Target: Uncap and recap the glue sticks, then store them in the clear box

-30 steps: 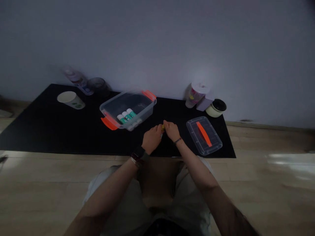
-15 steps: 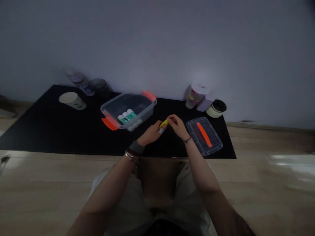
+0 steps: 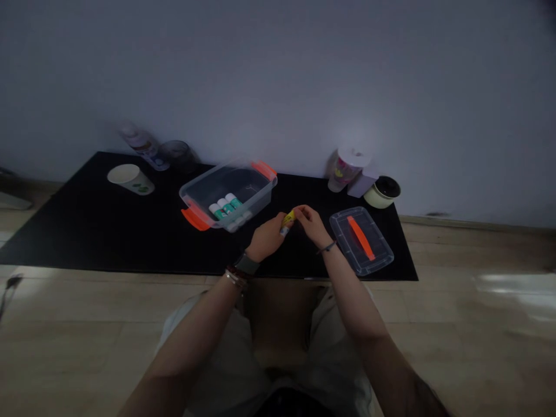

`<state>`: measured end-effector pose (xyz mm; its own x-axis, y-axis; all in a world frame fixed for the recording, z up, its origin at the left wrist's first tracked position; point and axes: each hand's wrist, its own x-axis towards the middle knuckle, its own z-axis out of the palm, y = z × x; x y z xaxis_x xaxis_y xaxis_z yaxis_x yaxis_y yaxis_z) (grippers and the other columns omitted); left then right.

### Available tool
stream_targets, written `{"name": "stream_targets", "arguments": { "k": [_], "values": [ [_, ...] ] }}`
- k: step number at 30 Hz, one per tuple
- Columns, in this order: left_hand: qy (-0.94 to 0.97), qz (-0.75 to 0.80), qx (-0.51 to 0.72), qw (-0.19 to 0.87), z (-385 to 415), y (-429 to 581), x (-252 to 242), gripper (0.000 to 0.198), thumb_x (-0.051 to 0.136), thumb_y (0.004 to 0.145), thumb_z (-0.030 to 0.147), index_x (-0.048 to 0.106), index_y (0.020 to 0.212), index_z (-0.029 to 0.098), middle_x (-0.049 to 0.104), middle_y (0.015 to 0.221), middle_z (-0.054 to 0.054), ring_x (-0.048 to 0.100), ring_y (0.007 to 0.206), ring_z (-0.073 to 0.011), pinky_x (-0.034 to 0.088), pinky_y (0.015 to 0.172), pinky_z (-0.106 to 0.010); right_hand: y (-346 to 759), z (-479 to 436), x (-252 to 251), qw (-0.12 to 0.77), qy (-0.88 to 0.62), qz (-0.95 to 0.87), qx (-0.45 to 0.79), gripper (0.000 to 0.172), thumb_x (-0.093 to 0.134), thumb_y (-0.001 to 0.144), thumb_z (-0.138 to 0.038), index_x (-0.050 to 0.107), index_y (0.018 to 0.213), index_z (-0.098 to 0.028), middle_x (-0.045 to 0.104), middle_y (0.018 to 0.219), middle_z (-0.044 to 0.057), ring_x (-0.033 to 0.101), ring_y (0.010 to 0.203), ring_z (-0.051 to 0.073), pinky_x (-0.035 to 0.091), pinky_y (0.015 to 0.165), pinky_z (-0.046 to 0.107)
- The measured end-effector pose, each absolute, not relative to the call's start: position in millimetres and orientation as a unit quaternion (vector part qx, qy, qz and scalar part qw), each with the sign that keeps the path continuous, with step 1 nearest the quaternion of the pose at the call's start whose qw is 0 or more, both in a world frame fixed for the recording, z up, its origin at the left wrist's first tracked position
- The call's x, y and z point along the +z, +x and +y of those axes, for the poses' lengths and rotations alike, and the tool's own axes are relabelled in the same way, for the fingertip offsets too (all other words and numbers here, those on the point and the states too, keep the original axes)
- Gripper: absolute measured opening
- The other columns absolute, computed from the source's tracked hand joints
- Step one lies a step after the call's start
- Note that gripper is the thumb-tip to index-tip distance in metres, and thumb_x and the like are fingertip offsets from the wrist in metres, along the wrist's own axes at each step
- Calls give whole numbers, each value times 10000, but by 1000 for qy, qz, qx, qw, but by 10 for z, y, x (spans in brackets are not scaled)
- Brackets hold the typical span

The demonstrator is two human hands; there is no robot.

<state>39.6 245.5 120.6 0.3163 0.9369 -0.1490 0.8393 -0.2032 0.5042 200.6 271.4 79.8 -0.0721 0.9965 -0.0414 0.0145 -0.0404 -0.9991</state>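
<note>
My left hand [image 3: 267, 238] is wrapped round a small yellow tube [image 3: 288, 218] with a whitish lower end, held tilted over the table's front half. My right hand [image 3: 311, 222] pinches at the tube's upper end with thumb and forefinger; the fingertips partly cover it. Left of my hands stands a clear plastic box [image 3: 260, 200] with orange latches, its top uncovered. Inside it, three green-and-white sticks [image 3: 226, 206] lie side by side. A clear lid [image 3: 377, 246] with an orange handle [image 3: 360, 238] lies flat to the right of my right hand.
On the black table [image 3: 87, 231], a paper cup [image 3: 134, 179] lies tilted at the left. Behind it are a blurred bottle [image 3: 145, 147] and a dark round container [image 3: 177, 155]. At the back right stand a patterned plastic cup [image 3: 343, 171], a pale box [image 3: 361, 184] and a cream pot [image 3: 379, 198].
Both hands still hold the yellow tube. The left hand and wrist have turned slightly, showing more of the tube's whitish end. The right fingers have shifted a little at its top.
</note>
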Motion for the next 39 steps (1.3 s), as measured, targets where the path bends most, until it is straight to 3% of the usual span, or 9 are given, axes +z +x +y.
{"name": "stream_targets", "arguments": {
  "k": [4, 7, 11, 14, 19, 23, 27, 32, 39],
  "values": [
    [761, 537, 163, 326, 2493, 391, 1149, 300, 360, 1043, 360, 523, 1193, 158, 710, 1031, -126, 702, 933, -254, 509, 792, -343, 1987, 2690, 837, 470, -475, -474, 573, 461, 678, 778, -647, 653, 921, -209, 543, 684, -38, 403, 529, 87, 299, 472, 232],
    [759, 496, 204, 368, 2533, 386, 1096, 319, 326, 1042, 352, 564, 1124, 157, 703, 1031, -115, 685, 933, -228, 524, 840, -346, 1982, 2672, 869, 482, -468, -462, 579, 473, 727, 729, -648, 664, 881, -204, 610, 750, -15, 488, 597, 95, 370, 510, 218],
    [769, 512, 283, 256, 2561, 316, 1172, 333, 372, 1014, 302, 568, 1240, 154, 634, 1263, -147, 587, 1203, -243, 448, 1064, -394, 1998, 2684, 879, 525, -469, -403, 586, 521, 703, 720, -702, 638, 890, -214, 678, 830, 12, 605, 704, 134, 498, 614, 245],
    [755, 581, 278, 125, 2568, 169, 1317, 391, 431, 990, 309, 543, 1336, 164, 582, 1349, -167, 511, 1301, -303, 386, 1115, -462, 2052, 2719, 873, 558, -495, -344, 570, 506, 692, 745, -692, 618, 886, -212, 697, 818, 18, 636, 708, 139, 526, 635, 257],
    [728, 663, 174, 21, 2600, -124, 1430, 466, 497, 940, 322, 534, 1371, 150, 569, 1375, -199, 483, 1319, -377, 364, 1088, -519, 2140, 2756, 900, 575, -492, -269, 595, 441, 737, 773, -600, 632, 927, -201, 725, 815, 18, 669, 722, 131, 533, 657, 247],
    [715, 695, 64, 49, 2628, -236, 1422, 399, 463, 925, 279, 607, 1276, 156, 673, 1115, -204, 619, 1083, -378, 472, 889, -485, 2147, 2746, 936, 573, -490, -242, 611, 426, 744, 775, -584, 626, 933, -206, 748, 830, 35, 684, 722, 145, 534, 645, 255],
    [703, 709, 41, 47, 2618, -255, 1414, 404, 436, 903, 214, 626, 1260, 196, 686, 1009, -179, 654, 937, -340, 482, 751, -405, 2159, 2741, 933, 581, -495, -259, 591, 465, 743, 756, -611, 613, 955, -211, 752, 825, 33, 685, 717, 151, 515, 626, 251],
    [742, 666, 41, 73, 2515, -173, 1389, 403, 443, 910, 182, 629, 1265, 226, 713, 1069, -162, 666, 990, -345, 483, 758, -401, 2250, 2750, 967, 615, -520, -304, 509, 488, 681, 772, -664, 578, 937, -217, 731, 774, 17, 642, 647, 142, 482, 585, 251],
    [803, 581, 48, 126, 2342, 99, 1336, 400, 421, 950, 136, 624, 1275, 248, 738, 1117, -135, 692, 1014, -343, 468, 785, -403, 2422, 2588, 1377, 685, -507, -388, 351, 385, 698, 812, -563, 556, 933, -226, 698, 711, -9, 658, 658, 145, 486, 620, 255]
  ]
}}
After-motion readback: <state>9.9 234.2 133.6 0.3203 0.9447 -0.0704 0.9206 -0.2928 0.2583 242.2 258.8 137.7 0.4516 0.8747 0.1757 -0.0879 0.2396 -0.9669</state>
